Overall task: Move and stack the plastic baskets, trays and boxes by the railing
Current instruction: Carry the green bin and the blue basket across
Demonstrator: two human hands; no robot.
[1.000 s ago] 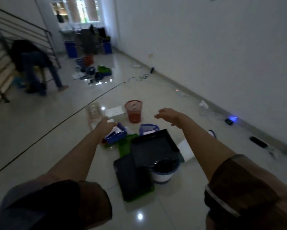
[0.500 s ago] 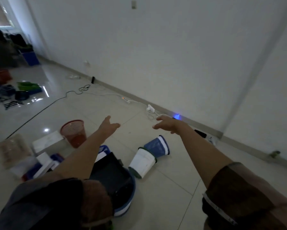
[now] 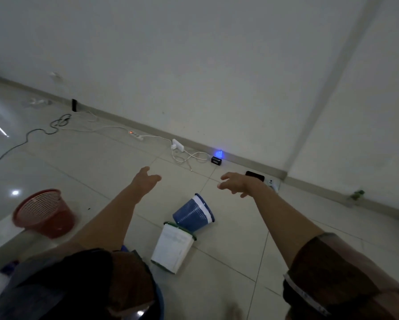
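At the lower centre of the frame, a blue basket [image 3: 192, 213] and a white basket [image 3: 173, 248] lie tipped on the tiled floor [image 3: 101, 162], touching, long axes running lower left to upper right. Above them, the left hand [image 3: 145, 181] and right hand [image 3: 236, 184] hover, fingers spread, holding nothing. A red basket [image 3: 43, 213] stands at left.

Brown rolled sleeves [image 3: 332, 269], bare forearms

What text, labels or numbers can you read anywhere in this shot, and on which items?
None can be read.
White basket: faint marks on its side, too blurred to read.
Blue basket, red basket: no lettering shows.
Power strip and black device by the wall: too small to tell.
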